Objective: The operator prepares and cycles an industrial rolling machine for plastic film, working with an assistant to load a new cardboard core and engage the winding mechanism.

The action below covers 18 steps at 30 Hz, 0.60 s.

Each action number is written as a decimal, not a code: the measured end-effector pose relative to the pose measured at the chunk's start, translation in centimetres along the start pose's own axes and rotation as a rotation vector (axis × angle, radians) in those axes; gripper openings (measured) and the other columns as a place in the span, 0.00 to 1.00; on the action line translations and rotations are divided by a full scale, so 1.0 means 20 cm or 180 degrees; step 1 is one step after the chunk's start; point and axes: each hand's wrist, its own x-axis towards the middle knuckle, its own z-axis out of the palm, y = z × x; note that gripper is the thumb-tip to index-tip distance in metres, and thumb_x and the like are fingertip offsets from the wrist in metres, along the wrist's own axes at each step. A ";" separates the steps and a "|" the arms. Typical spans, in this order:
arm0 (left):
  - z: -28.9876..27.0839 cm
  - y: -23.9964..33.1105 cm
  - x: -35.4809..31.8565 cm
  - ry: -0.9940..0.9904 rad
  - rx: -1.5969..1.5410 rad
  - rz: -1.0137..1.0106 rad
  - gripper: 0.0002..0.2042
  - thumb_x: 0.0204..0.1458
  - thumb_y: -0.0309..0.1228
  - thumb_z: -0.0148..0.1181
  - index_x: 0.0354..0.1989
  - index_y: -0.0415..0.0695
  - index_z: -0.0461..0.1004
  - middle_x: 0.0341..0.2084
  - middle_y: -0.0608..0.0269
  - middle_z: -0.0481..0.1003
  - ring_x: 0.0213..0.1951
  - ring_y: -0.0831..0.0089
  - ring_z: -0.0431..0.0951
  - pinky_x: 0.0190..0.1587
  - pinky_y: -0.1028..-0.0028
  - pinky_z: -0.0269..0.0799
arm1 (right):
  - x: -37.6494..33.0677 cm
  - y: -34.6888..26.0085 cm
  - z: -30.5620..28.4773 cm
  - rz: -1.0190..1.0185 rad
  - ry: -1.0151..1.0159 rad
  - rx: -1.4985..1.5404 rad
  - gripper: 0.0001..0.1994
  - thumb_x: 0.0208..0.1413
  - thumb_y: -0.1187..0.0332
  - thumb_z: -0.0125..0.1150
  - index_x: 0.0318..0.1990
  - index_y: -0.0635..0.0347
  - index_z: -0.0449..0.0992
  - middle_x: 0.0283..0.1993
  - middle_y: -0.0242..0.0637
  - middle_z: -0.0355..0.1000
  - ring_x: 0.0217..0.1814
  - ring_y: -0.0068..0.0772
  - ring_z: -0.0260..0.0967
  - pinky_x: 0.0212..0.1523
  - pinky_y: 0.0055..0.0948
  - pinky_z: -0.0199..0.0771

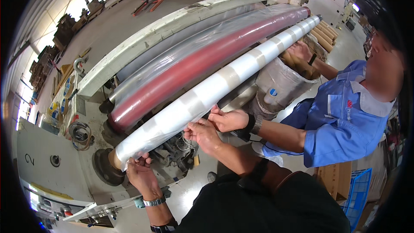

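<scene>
A long roll of white film (pixel 194 97) with greyish bands lies slantwise across the machine, its near end by a dark round flange (pixel 108 167). At that near end, my left hand (pixel 142 176) is closed, fingertips pinching the loose edge of clear plastic film (pixel 161 137) along the roll's lower side. Further along the same edge, my right hand (pixel 206 137) is closed on the film as well. A co-worker's hand (pixel 228 120) is right beside my right one, at the film too. The co-worker's other hand (pixel 300 51) is near the roll's far end.
Behind the white roll run a red roller (pixel 185 75) and a pale machine beam (pixel 142 36). The co-worker in a blue shirt (pixel 345 116) stands at the right. A wrapped bundle (pixel 280 82) sits beyond the roll. A blue crate (pixel 358 194) and a cardboard box (pixel 333 177) stand lower right.
</scene>
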 end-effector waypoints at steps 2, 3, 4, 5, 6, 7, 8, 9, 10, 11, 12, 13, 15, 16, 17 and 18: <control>0.01 0.00 0.01 -0.0108 -0.0132 0.0038 0.09 0.63 0.36 0.45 0.35 0.45 0.66 0.35 0.57 0.75 0.38 0.65 0.77 0.37 0.71 0.70 | 0.00 0.00 0.00 0.0000 0.0016 0.0006 0.08 0.59 0.67 0.57 0.38 0.63 0.71 0.37 0.38 0.72 0.37 0.30 0.71 0.42 0.31 0.76; 0.02 0.00 0.02 -0.0130 -0.0130 0.0028 0.09 0.63 0.36 0.45 0.35 0.45 0.66 0.35 0.57 0.75 0.38 0.65 0.77 0.37 0.71 0.70 | 0.01 0.00 -0.01 -0.0020 0.0019 0.0036 0.09 0.59 0.66 0.57 0.38 0.64 0.72 0.37 0.37 0.72 0.37 0.30 0.71 0.42 0.31 0.77; 0.04 0.00 0.02 -0.0040 -0.0130 0.0018 0.09 0.63 0.36 0.45 0.34 0.45 0.66 0.35 0.58 0.75 0.38 0.65 0.77 0.37 0.71 0.70 | 0.02 0.00 -0.01 -0.0042 0.0026 0.0040 0.09 0.59 0.66 0.57 0.38 0.64 0.72 0.37 0.37 0.72 0.37 0.30 0.71 0.42 0.31 0.77; 0.04 0.00 0.02 0.0059 -0.0125 0.0004 0.09 0.62 0.36 0.45 0.34 0.45 0.66 0.35 0.58 0.75 0.38 0.65 0.77 0.37 0.72 0.70 | 0.02 0.00 -0.01 -0.0031 0.0045 0.0015 0.09 0.59 0.66 0.57 0.38 0.64 0.72 0.37 0.37 0.72 0.37 0.30 0.72 0.42 0.31 0.77; 0.03 -0.01 0.02 0.0041 -0.0126 -0.0001 0.09 0.62 0.36 0.45 0.34 0.45 0.66 0.35 0.58 0.75 0.38 0.65 0.77 0.37 0.72 0.70 | 0.02 0.00 -0.01 -0.0022 0.0060 -0.0012 0.09 0.59 0.66 0.57 0.38 0.65 0.72 0.37 0.37 0.72 0.37 0.30 0.72 0.42 0.31 0.77; 0.01 -0.02 0.03 -0.0039 -0.0160 -0.0007 0.09 0.62 0.36 0.46 0.34 0.45 0.67 0.35 0.59 0.75 0.38 0.65 0.77 0.37 0.71 0.70 | 0.03 0.00 -0.01 -0.0012 0.0045 -0.0011 0.09 0.59 0.67 0.57 0.37 0.65 0.73 0.36 0.37 0.72 0.37 0.30 0.72 0.42 0.30 0.77; 0.00 -0.03 0.03 -0.0113 -0.0193 -0.0018 0.09 0.62 0.36 0.46 0.34 0.45 0.67 0.35 0.59 0.75 0.38 0.65 0.77 0.37 0.71 0.71 | 0.02 0.00 -0.01 -0.0025 0.0053 -0.0014 0.09 0.59 0.67 0.57 0.37 0.65 0.73 0.36 0.37 0.72 0.37 0.30 0.72 0.42 0.30 0.77; -0.02 -0.03 0.02 -0.0126 -0.0200 -0.0023 0.09 0.62 0.36 0.46 0.34 0.45 0.67 0.35 0.59 0.75 0.38 0.65 0.77 0.37 0.71 0.71 | 0.01 0.00 -0.02 -0.0010 0.0059 -0.0026 0.08 0.59 0.67 0.57 0.37 0.65 0.73 0.36 0.37 0.73 0.37 0.30 0.72 0.42 0.30 0.77; -0.02 -0.03 0.02 -0.0159 -0.0208 -0.0023 0.09 0.62 0.36 0.46 0.34 0.45 0.67 0.35 0.60 0.75 0.38 0.65 0.77 0.37 0.71 0.71 | 0.01 0.00 -0.02 0.0006 0.0065 -0.0041 0.08 0.59 0.67 0.57 0.37 0.64 0.73 0.36 0.37 0.73 0.37 0.30 0.72 0.42 0.31 0.77; -0.03 -0.03 0.02 -0.0182 -0.0214 -0.0017 0.09 0.62 0.36 0.46 0.34 0.45 0.68 0.36 0.60 0.75 0.38 0.65 0.77 0.37 0.71 0.71 | 0.00 0.00 -0.02 0.0001 0.0063 -0.0046 0.08 0.59 0.67 0.57 0.37 0.64 0.73 0.36 0.37 0.73 0.37 0.30 0.72 0.42 0.31 0.77; -0.03 -0.03 0.02 -0.0183 -0.0220 -0.0016 0.09 0.62 0.36 0.46 0.34 0.45 0.68 0.36 0.60 0.75 0.38 0.65 0.77 0.37 0.71 0.71 | 0.00 0.00 -0.02 0.0008 0.0071 -0.0035 0.08 0.59 0.68 0.57 0.37 0.64 0.73 0.36 0.37 0.73 0.36 0.30 0.72 0.42 0.31 0.77; -0.03 -0.03 0.02 -0.0166 -0.0230 -0.0023 0.09 0.62 0.36 0.46 0.35 0.45 0.68 0.36 0.60 0.75 0.39 0.65 0.77 0.37 0.71 0.71 | 0.00 0.00 -0.02 0.0017 0.0079 -0.0023 0.07 0.59 0.68 0.57 0.37 0.64 0.73 0.36 0.37 0.73 0.36 0.30 0.72 0.41 0.31 0.77; -0.04 -0.03 0.01 -0.0144 -0.0236 -0.0033 0.09 0.62 0.36 0.47 0.35 0.45 0.68 0.36 0.61 0.75 0.39 0.65 0.77 0.37 0.72 0.72 | -0.01 0.00 -0.01 0.0027 0.0092 0.0040 0.07 0.59 0.69 0.57 0.37 0.64 0.73 0.36 0.37 0.73 0.36 0.30 0.72 0.41 0.31 0.77; -0.03 -0.03 0.00 -0.0101 -0.0223 -0.0019 0.08 0.62 0.36 0.47 0.35 0.45 0.68 0.36 0.61 0.75 0.39 0.65 0.77 0.37 0.72 0.72 | -0.01 0.01 -0.01 0.0041 0.0103 0.0105 0.07 0.59 0.69 0.57 0.37 0.64 0.73 0.35 0.38 0.73 0.35 0.30 0.72 0.41 0.31 0.77; -0.03 -0.02 0.00 -0.0043 -0.0211 0.0012 0.08 0.61 0.36 0.47 0.36 0.45 0.68 0.36 0.61 0.75 0.39 0.66 0.77 0.36 0.72 0.72 | 0.00 0.01 0.00 0.0065 0.0083 0.0098 0.07 0.59 0.69 0.57 0.37 0.64 0.73 0.35 0.38 0.73 0.35 0.30 0.72 0.41 0.31 0.77; -0.03 -0.02 0.00 -0.0011 -0.0211 0.0032 0.08 0.61 0.36 0.47 0.36 0.45 0.68 0.36 0.61 0.75 0.39 0.66 0.77 0.36 0.72 0.72 | 0.00 0.01 0.01 0.0065 0.0096 0.0148 0.06 0.59 0.69 0.57 0.37 0.64 0.72 0.35 0.38 0.73 0.35 0.30 0.72 0.41 0.32 0.77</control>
